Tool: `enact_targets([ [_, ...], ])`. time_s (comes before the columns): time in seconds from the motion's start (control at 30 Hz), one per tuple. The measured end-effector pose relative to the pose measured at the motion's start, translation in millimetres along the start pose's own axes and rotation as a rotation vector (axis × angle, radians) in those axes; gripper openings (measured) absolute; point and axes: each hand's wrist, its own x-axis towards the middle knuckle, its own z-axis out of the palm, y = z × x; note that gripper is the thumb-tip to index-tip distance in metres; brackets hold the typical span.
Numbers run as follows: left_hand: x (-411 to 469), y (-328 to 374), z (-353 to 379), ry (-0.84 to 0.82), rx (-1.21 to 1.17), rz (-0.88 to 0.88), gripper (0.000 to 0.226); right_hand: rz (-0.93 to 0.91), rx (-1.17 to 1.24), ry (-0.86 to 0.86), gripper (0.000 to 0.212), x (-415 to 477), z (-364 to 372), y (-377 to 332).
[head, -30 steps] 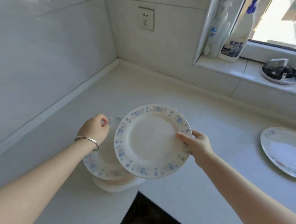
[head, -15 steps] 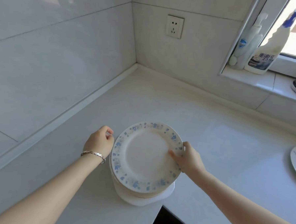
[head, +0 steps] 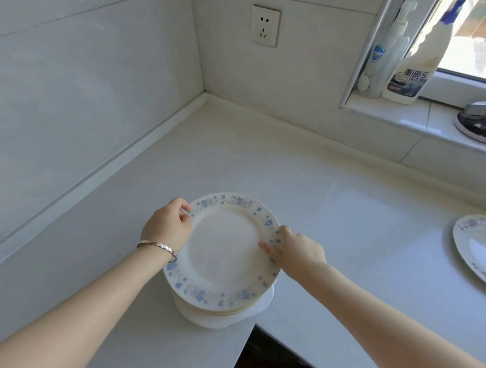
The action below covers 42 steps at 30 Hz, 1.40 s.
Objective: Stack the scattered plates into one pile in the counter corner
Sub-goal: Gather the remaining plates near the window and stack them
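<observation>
Resting on a pile (head: 218, 309) at the counter's (head: 333, 216) inner front edge, the top plate (head: 221, 250) has both hands on its rim. The left hand (head: 167, 227) is curled against the far-left rim, fingers together by the blue-flowered border, though whether it pinches the plate or only steadies it I cannot tell. The right hand (head: 297, 252) clasps the right rim, thumb lying on the upper face and the other fingers tucked out of sight below the edge.

The pile sits well apart from the corner (head: 204, 96) where the two tiled walls meet, so it probably needs shifting there. Another plate (head: 477, 249) lies by itself far to the right, near the frame's edge, not yet gathered.

These look like glazed ceramic: stiff, smooth, likely slippery, and quick to chip if knocked rim against rim. A pile of several should be fairly heavy, and its lower pieces seem slightly off-centre under the top one. Lifting by the top rim alone would leave the rest behind; the safer hold is under the bottom piece at opposite sides, or a slow push along the counter with both palms on the pile's flanks. The single plate should be light enough for one hand at its rim.
</observation>
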Motion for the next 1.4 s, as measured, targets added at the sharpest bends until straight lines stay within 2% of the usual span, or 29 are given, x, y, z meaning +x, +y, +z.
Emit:
enact_targets([
  [0.17,-14,50,33,-0.085,-0.009,0.152,0.02,0.034,0.151,0.046,0.047,-8,-7,54],
  [0.3,-33,110,81,-0.35,-0.072,0.228,0.017,0.168,0.176,0.041,0.032,-22,-11,132],
  [0.43,-64,172,145,-0.622,-0.147,0.165,0.028,0.336,0.181,0.07,0.028,-45,-18,225],
  [0.63,-118,257,249,-0.834,-0.089,0.107,0.021,0.525,0.163,0.119,0.029,-82,-29,364],
  [0.73,-143,297,300,-0.894,-0.12,-0.019,0.015,0.584,0.14,0.133,0.03,-93,-30,425],
  [0.8,-159,324,328,-0.922,-0.245,-0.171,0.014,0.605,0.142,0.133,0.03,-97,-29,461],
  [1.0,-178,384,404,-0.927,-0.587,-0.506,0.024,0.641,0.208,0.117,0.032,-95,-22,533],
  [1.13,-175,424,434,-0.78,-0.758,-0.66,0.007,0.656,0.26,0.092,0.032,-81,-12,562],
  [1.23,-165,435,449,-0.614,-0.74,-0.672,0.012,0.662,0.299,0.07,0.032,-69,-7,576],
  [1.4,-151,432,445,-0.527,-0.657,-0.534,0.028,0.65,0.364,0.066,0.036,-62,-4,579],
])
